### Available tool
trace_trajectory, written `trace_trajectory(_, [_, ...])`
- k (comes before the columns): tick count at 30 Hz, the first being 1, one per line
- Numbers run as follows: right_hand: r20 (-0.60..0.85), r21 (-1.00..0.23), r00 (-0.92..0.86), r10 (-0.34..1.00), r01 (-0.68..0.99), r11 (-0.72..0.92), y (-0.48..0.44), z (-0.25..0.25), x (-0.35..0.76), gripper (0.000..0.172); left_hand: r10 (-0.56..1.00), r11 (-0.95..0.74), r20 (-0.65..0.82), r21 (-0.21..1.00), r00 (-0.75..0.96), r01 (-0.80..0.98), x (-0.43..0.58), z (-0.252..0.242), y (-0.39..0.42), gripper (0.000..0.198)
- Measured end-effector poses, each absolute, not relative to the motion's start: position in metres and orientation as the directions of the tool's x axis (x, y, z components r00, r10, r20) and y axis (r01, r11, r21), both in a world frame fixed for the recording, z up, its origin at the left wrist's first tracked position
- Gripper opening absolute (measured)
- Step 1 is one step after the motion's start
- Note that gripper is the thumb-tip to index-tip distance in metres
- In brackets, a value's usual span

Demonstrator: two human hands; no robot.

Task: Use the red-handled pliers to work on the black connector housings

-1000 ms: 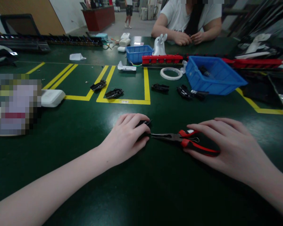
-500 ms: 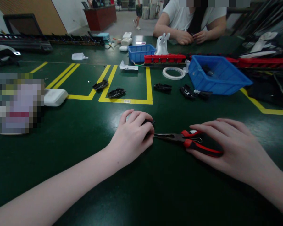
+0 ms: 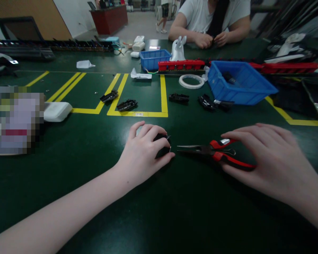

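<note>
My left hand [image 3: 147, 146] is curled over a small black plastic part [image 3: 162, 151] on the green table. Most of that part is hidden under my fingers. To the right, my right hand [image 3: 267, 158] grips needle-nose pliers [image 3: 207, 150] by their red and black handles. The jaws stand slightly parted and point left, a short gap away from my left fingertips. Beyond my hands lie several similar black parts, among them one [image 3: 127, 104] near the yellow tape and another [image 3: 179, 98] farther right.
A blue bin [image 3: 241, 84] with dark pieces stands at the back right, beside a tape roll [image 3: 191, 81]. Behind are a smaller blue bin [image 3: 155, 60], a white rabbit figure [image 3: 178, 49] and a red strip [image 3: 181, 65]. A white case [image 3: 57, 111] lies left. Someone sits opposite.
The pliers have drawn back to the right, away from my left hand, and their jaws have opened a little. My left thumb has stretched outward slightly.
</note>
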State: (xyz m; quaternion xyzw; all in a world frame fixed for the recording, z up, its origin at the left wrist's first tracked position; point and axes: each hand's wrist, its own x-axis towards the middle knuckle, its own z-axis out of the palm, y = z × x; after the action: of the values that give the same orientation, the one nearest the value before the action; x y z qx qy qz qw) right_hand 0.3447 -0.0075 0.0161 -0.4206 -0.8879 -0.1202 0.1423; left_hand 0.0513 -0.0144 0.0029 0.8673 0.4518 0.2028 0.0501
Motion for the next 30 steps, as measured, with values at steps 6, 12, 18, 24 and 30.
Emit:
trace_trajectory(6, [0.344, 0.099, -0.631, 0.695, 0.761, 0.642, -0.007, 0.014, 0.342, 0.037, 0.781, -0.607, 0.297, 0.157, 0.549, 0.779, 0.057, 0.009, -0.014, 0.011])
trace_trajectory(12, [0.413, 0.087, -0.621, 0.667, 0.755, 0.650, -0.010, 0.011, 0.340, 0.040, 0.706, -0.675, 0.308, 0.018, 0.638, 0.738, 0.066, 0.006, -0.016, 0.019])
trace_trajectory(18, [0.554, -0.042, -0.537, 0.636, 0.745, 0.666, -0.014, 0.010, 0.339, 0.042, 0.783, -0.621, 0.323, 0.392, 0.531, 0.679, 0.059, 0.009, -0.028, 0.017])
trace_trajectory(24, [0.591, -0.158, -0.483, 0.646, 0.716, 0.680, -0.027, 0.011, 0.334, 0.044, 0.873, -0.437, 0.260, 0.794, 0.413, 0.423, 0.059, 0.025, -0.044, 0.014])
trace_trajectory(30, [0.565, -0.138, -0.570, 0.596, 0.647, 0.750, -0.025, 0.013, 0.335, 0.043, 0.892, -0.388, 0.248, 0.848, 0.378, 0.360, 0.061, 0.023, -0.046, 0.014])
